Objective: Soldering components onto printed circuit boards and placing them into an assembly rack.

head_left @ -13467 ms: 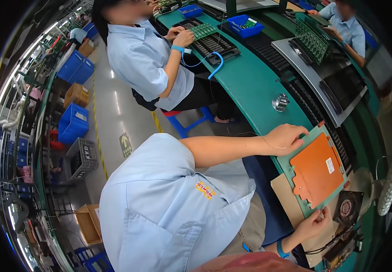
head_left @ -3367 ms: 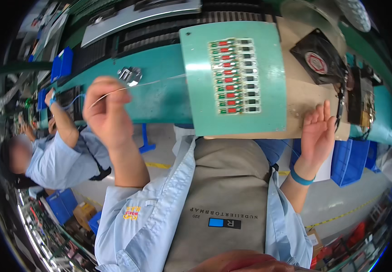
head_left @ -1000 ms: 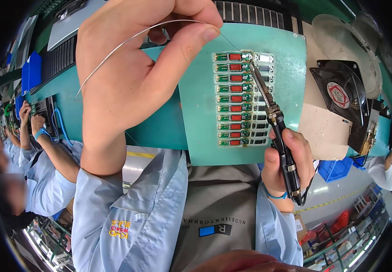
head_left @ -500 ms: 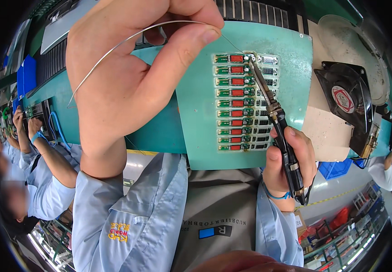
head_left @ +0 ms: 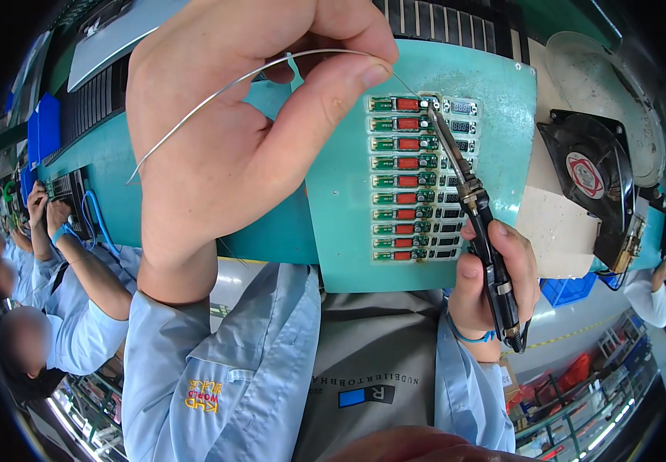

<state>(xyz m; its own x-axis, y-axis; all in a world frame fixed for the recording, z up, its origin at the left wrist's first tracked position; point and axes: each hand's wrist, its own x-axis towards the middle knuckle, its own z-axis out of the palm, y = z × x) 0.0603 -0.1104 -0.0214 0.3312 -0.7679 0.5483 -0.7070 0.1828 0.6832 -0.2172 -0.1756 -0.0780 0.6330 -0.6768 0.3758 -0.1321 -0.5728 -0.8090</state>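
Left hand (head_left: 233, 146) pinching solder wire (head_left: 317, 51); right hand (head_left: 519, 266) gripping soldering iron (head_left: 487, 246): apparently soldering top-row circuit board (head_left: 396, 104); next, steady feed needed.

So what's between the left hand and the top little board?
In the head view, thin wire from the left hand, with the green plate behind it.

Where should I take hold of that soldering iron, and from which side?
Probably its thick black handle, from the near right side, where the right hand holds it: that end slants back, while the slim metal shaft points forward to the top module row.
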